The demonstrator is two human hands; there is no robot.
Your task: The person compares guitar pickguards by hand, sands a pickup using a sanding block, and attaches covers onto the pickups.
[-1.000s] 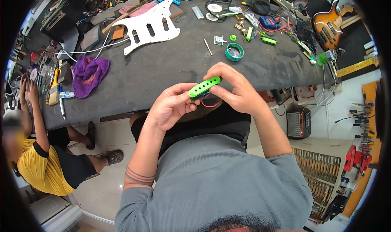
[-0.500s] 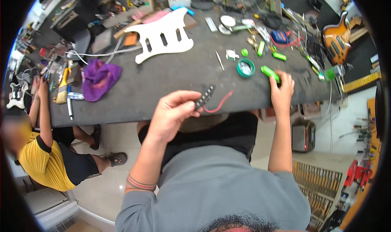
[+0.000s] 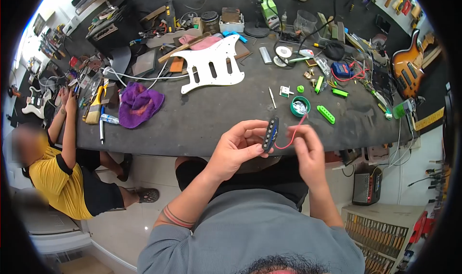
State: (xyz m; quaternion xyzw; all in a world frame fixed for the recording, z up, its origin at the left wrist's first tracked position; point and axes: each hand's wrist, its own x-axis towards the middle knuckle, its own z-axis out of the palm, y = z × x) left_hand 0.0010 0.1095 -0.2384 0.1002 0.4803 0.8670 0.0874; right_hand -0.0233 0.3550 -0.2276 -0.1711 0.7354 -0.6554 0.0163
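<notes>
A black guitar pickup (image 3: pixel 270 135) with a row of metal pole pieces and blue at its side is held between the thumb and fingers of my left hand (image 3: pixel 240 146). From it a red wire (image 3: pixel 291 138) curves over to my right hand (image 3: pixel 308 151), whose fingers are bent near the wire; whether they pinch it is unclear. The green pickup cover (image 3: pixel 326 114) lies on the dark bench beyond my right hand. Close by stands a round green container (image 3: pixel 300 106) with small things inside.
A white pickguard (image 3: pixel 214 67), a purple cloth (image 3: pixel 139 105) and more green parts (image 3: pixel 319 84) lie on the bench (image 3: pixel 202 124). A sunburst guitar (image 3: pixel 408 74) is at the right. Another person (image 3: pixel 72 177) in yellow works at the far left.
The green cover has come off the pickup and now lies on the bench. My right hand let it go and came back beside the red wire. The view has shifted.
</notes>
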